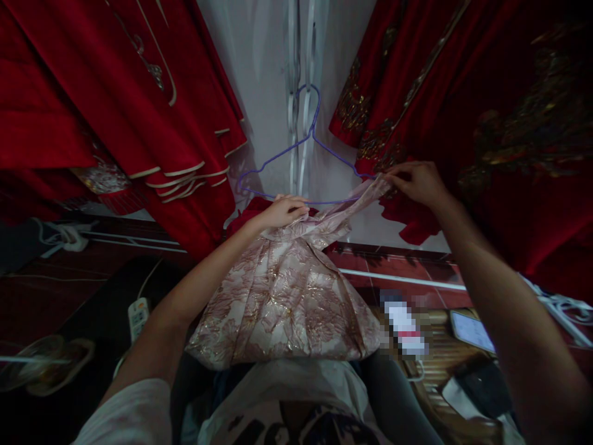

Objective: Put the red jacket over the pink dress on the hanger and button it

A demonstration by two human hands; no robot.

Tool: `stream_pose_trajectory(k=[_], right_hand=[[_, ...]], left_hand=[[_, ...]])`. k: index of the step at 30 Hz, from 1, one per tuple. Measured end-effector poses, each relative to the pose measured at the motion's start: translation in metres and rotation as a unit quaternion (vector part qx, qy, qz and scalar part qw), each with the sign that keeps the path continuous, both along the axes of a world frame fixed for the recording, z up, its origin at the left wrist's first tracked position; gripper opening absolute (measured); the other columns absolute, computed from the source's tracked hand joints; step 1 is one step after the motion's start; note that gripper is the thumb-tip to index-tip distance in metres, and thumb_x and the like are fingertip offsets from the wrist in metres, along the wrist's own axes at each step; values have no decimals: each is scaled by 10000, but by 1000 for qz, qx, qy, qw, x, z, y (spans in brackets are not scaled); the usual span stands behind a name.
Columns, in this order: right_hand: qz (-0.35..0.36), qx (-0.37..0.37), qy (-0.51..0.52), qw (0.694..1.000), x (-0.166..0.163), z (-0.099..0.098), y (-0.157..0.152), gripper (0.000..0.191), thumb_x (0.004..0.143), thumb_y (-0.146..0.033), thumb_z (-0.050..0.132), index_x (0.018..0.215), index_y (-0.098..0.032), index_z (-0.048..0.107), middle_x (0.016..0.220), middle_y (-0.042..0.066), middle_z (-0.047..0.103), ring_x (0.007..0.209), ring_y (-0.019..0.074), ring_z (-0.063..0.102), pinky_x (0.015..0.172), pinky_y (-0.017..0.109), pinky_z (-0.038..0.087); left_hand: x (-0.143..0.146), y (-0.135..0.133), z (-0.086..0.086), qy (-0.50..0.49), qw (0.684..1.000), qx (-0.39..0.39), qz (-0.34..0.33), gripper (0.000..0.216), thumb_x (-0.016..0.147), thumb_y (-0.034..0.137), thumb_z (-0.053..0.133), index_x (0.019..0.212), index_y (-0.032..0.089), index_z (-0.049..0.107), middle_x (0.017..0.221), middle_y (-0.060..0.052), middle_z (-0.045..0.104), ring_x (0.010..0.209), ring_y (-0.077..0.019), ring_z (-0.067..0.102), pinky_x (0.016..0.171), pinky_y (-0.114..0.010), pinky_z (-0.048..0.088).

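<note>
Red cloth, left: hung to the left of the purple hanger (313, 131); the red cloth (162, 123) was in neither hand.
Corded device: the white corded device (138, 318) lay low and left of the hanger, beside the left forearm.
Hanger left end: bare wire, no cloth on it; on my read, this side was not done.
Left hand: the left hand (285, 211) sat just below the hanger's bottom bar, fingers loosely curled, apparently holding gathered cloth; grip firmness couldn't be told.
Brocade garment: the brocade garment (282, 296) was directly below the hanger, top bunched near the bar, skirt spread over the lap. Body not hung.
Sheer strap: the sheer strap (356, 201) ran up to the hanger's right end; over or behind the wire, couldn't tell. Looked partly done at best.
Right hand: the right hand (414, 180) was just beyond the hanger's right end, thumb and forefinger pinched together on the strap's tip.
Phone: the phone (472, 330) lay low and right of the hanger, untouched.
</note>
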State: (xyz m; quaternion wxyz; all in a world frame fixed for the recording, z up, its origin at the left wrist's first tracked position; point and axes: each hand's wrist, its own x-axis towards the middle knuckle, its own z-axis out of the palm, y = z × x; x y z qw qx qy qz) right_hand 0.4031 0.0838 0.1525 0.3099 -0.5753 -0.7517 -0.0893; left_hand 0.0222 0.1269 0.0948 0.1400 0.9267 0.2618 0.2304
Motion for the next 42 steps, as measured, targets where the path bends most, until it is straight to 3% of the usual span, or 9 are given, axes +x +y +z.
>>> stream_pose_trajectory(k=[4, 8, 11, 15, 19, 23, 26, 37, 42], right_hand=[[2, 7, 126, 992, -45, 8, -7, 291, 913, -438, 490, 1011, -210, 643, 989, 71, 698, 853, 210, 625, 801, 317, 464], [-8, 2, 173, 985, -83, 3, -8, 404, 933, -540, 392, 1149, -252, 577, 1011, 60, 675, 929, 232, 617, 866, 352, 464], [-20, 9, 175, 984, -91, -1, -8, 421, 928, -558, 388, 1130, -243, 582, 997, 58, 671, 929, 226, 623, 861, 337, 472], [-34, 4, 171, 985, -85, 1, -9, 426, 894, -595, 435, 1059, -240, 604, 960, 54, 676, 910, 217, 627, 836, 314, 481], [-27, -2, 178, 984, -82, 1, -8, 430, 886, -607, 439, 1041, -243, 608, 989, 56, 672, 947, 224, 619, 858, 317, 478], [-21, 8, 182, 983, -83, -2, -4, 424, 882, -602, 453, 1030, -240, 618, 978, 57, 670, 931, 229, 619, 848, 334, 489], [-24, 2, 186, 982, -82, -4, -1, 437, 873, -618, 458, 1033, -245, 620, 953, 52, 669, 927, 229, 616, 842, 344, 501], [10, 13, 184, 983, -79, -6, -1, 446, 866, -643, 451, 949, -241, 624, 919, 57, 651, 889, 228, 606, 834, 348, 488], [40, 29, 199, 979, -77, -10, 4, 440, 844, -660, 479, 847, -235, 596, 765, 34, 596, 716, 197, 565, 706, 343, 482]], left_hand=[[13, -7, 5, -30, 998, -34, -47, 355, 962, 408, 396, 905, 230, 699, 1239, -56, 655, 1148, -181, 596, 998, -377, 404], [19, -14, 10, -79, 996, -27, -26, 395, 969, 416, 365, 844, 220, 684, 1177, -64, 677, 1120, -175, 599, 978, -349, 419], [1, -12, 12, -149, 978, 67, 132, 360, 948, 452, 407, 888, 220, 675, 1166, -66, 662, 1135, -207, 556, 1038, -397, 352], [-47, 0, 11, -220, 884, 142, 387, 345, 934, 478, 415, 942, 209, 631, 993, -67, 659, 1054, -234, 544, 996, -408, 349], [-94, 9, -8, -241, 825, 138, 492, 313, 923, 465, 428, 956, 199, 590, 966, -75, 665, 983, -228, 572, 946, -380, 381], [-119, 15, -33, -244, 835, 72, 488, 305, 917, 461, 421, 938, 197, 574, 940, -68, 675, 884, -181, 608, 845, -300, 436], [-118, 21, -32, -273, 842, 76, 460, 329, 921, 463, 398, 942, 185, 573, 958, -65, 670, 899, -163, 601, 849, -281, 440], [-57, 38, 62, -260, 942, 17, 212, 392, 833, 538, 552, 887, 164, 658, 890, -52, 698, 882, -179, 614, 791, -281, 463], [-97, 62, 31, -336, 895, -76, 283, 518, 886, 579, 368, 858, 153, 661, 768, -53, 684, 811, -166, 632, 735, -267, 483]])
